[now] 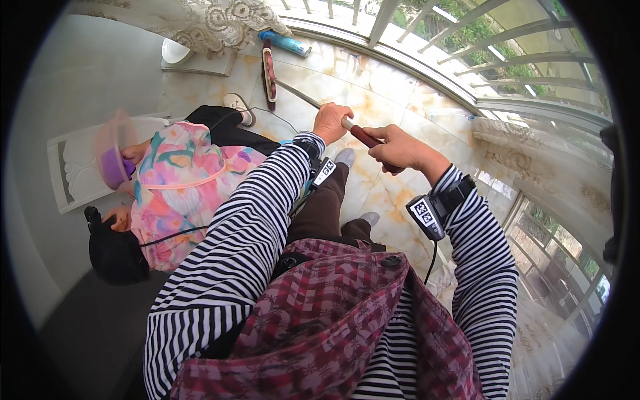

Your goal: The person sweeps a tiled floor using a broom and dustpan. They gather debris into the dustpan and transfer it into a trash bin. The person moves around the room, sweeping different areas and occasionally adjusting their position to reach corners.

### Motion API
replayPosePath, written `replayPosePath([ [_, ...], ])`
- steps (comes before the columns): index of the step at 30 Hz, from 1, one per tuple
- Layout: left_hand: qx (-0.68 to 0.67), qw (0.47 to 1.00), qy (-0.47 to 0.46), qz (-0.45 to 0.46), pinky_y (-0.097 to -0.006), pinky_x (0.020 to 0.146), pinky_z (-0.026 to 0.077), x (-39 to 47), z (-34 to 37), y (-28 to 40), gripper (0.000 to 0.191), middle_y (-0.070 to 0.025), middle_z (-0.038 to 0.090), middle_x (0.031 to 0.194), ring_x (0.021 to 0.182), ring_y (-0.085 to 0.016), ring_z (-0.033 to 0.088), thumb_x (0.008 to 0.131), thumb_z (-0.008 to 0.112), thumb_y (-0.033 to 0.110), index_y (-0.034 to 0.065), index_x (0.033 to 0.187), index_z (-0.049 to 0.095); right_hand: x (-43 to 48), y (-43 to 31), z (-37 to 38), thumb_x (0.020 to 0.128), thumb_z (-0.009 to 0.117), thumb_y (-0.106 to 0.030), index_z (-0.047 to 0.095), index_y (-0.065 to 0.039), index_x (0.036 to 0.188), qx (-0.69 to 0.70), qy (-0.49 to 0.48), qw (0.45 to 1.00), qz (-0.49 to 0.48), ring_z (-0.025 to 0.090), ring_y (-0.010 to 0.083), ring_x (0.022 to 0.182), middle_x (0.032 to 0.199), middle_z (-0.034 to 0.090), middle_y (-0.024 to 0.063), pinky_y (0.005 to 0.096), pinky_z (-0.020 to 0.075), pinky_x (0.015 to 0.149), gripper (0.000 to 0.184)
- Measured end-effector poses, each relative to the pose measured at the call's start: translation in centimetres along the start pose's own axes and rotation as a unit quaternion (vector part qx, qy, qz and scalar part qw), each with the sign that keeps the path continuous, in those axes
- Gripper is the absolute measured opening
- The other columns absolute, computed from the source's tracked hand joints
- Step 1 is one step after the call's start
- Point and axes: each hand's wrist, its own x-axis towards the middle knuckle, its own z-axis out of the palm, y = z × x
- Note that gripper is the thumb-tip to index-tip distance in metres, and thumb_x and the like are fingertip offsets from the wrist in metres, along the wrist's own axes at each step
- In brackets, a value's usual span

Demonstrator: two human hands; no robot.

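Note:
Both of my hands are on the pole of a long-handled floor broom or mop; which it is, I cannot tell. My left hand (332, 123) wraps the metal pole (300, 94) just below the dark red handle grip (365, 136). Around the grip itself, nearer my body, closes my right hand (398, 149). Away from me the pole slants to the maroon and cream head (269, 75), which rests on the marble-patterned floor tiles (400, 95). Beside the far end of the head lies a blue bottle or can (285, 43) on its side.
At my left another person in a floral garment (185, 165) holds a purple object (114, 167), blurred. A lace curtain (225, 25) hangs by the barred window (450, 45). A thin cable (275, 113) crosses the floor. A white bowl-like object (175, 51) stands near the wall.

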Motion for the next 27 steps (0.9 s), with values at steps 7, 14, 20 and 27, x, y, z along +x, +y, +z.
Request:
replayPosePath([
  [7,0.053,0.972,-0.228,0.026,-0.0392,0.064,0.045,-0.3,0.3,-1.8,0.013,-0.0123,0.06,0.068,0.07,-0.031,0.058,0.06,0.058,0.007,0.012,0.071,0.063,1.6,3.3,0.9,0.082,0.052,-0.011,0.037,-0.006,0.13,0.24,-0.007,0.968,0.07,0.053,0.0123,0.051,0.071,0.055,0.0049,0.0248,0.0443,0.04,0.051],
  [14,0.055,0.932,-0.332,0.135,-0.0397,0.069,0.043,-0.6,6.9,7.0,0.011,-0.0076,0.062,0.068,0.074,-0.028,0.06,0.062,0.06,0.012,0.0144,0.072,0.063,-7.0,9.7,1.4,0.079,0.05,-0.006,0.041,-0.007,0.128,0.305,0.09,0.939,0.13,0.049,0.0123,0.047,0.069,0.052,0.0037,0.0246,0.0401,0.039,0.05],
  [20,0.017,0.885,-0.414,0.215,-0.0407,0.067,0.042,-2.4,10.1,15.5,0.008,-0.0089,0.061,0.068,0.073,-0.028,0.061,0.063,0.057,0.012,0.0124,0.069,0.063,-15.4,13.6,3.6,0.081,0.05,-0.004,0.037,-0.007,0.131,0.344,0.148,0.914,0.156,0.05,0.0122,0.051,0.072,0.054,0.0035,0.0251,0.0436,0.046,0.052],
  [27,-0.065,0.869,-0.403,0.278,-0.0409,0.064,0.043,-5.0,9.2,19.9,0.007,-0.0106,0.06,0.066,0.069,-0.029,0.059,0.061,0.059,0.013,0.0103,0.067,0.061,-21.2,12.4,6.8,0.082,0.049,-0.005,0.035,-0.007,0.132,0.398,0.161,0.894,0.127,0.053,0.0135,0.051,0.073,0.054,0.0043,0.0262,0.0439,0.044,0.052],
])
